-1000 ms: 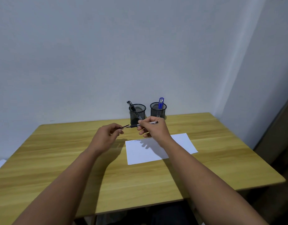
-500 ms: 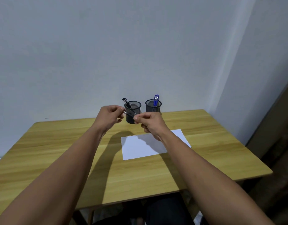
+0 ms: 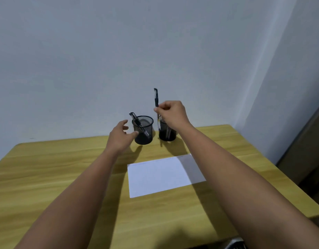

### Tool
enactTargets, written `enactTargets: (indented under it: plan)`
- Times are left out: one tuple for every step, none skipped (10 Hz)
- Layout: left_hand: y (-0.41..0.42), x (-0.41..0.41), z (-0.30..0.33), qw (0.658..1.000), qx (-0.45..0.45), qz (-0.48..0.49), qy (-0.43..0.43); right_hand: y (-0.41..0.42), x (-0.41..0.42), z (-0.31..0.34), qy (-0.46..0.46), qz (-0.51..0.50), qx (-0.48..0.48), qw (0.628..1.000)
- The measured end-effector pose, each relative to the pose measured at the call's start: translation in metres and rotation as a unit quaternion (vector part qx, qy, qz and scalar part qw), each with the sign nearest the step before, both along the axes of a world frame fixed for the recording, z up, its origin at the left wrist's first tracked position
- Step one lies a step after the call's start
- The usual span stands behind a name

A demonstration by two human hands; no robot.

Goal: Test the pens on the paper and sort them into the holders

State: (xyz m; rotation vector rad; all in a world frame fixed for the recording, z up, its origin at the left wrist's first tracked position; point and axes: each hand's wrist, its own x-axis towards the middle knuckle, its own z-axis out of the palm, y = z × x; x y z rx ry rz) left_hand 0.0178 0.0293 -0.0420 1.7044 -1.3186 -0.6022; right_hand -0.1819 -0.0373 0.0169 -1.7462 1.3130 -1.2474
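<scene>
The right hand [image 3: 173, 114] pinches a black capped pen [image 3: 156, 103] between thumb and fingers [image 3: 157, 109]. The pen's long axis is close to vertical: the capped end stands above the fingers and the lower barrel runs down below them, alongside or just inside the near-left rim of the right holder [image 3: 166, 133]. The hand hides most of that rim, so whether the tip has entered the mouth cannot be confirmed.

The left hand [image 3: 121, 136] holds nothing. Its fingers are apart and relaxed, just beside the left holder [image 3: 144, 131], possibly touching its mesh wall at the thumb side. One dark pen [image 3: 139, 124] leans in that holder, its upper end over the rim on the side toward the left hand.

Controlling relation: the right holder's opening lies directly below the right-hand fingers, and the pen axis is already in line with it. The coming move, as judged, is a straight downward release; no rotation appears necessary. The right hand is the nearer hand to that holder.

The paper [image 3: 164, 175] lies flat on the counter [image 3: 56, 177], well below and nearer the person than both hands. No pen lies loose on the counter.
</scene>
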Motion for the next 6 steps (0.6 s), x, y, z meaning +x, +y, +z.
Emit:
enactTargets:
  plan:
    - [-0.021, -0.004, -0.017, 1.0, 0.023, -0.009, 0.013, -0.024, 0.017, 0.01, 0.028, -0.019, -0.028, 0.999]
    - [-0.04, -0.009, -0.029, 0.999, 0.039, -0.029, 0.024, -0.04, 0.037, 0.008, 0.074, -0.025, -0.031, 0.996]
    - [-0.056, -0.012, -0.04, 0.999, 0.012, -0.015, 0.032, -0.053, 0.053, -0.005, 0.162, -0.02, -0.024, 0.986]
    - [-0.061, -0.019, -0.043, 0.999, -0.016, -0.006, 0.036, -0.057, 0.062, -0.02, 0.254, -0.001, -0.01, 0.967]
    - [-0.06, -0.02, -0.042, 0.999, -0.018, -0.013, 0.041, -0.052, 0.065, -0.028, 0.303, -0.001, -0.006, 0.953]
    - [-0.055, -0.019, -0.038, 0.998, -0.018, -0.001, 0.056, -0.047, 0.056, -0.018, 0.199, -0.025, -0.022, 0.98]
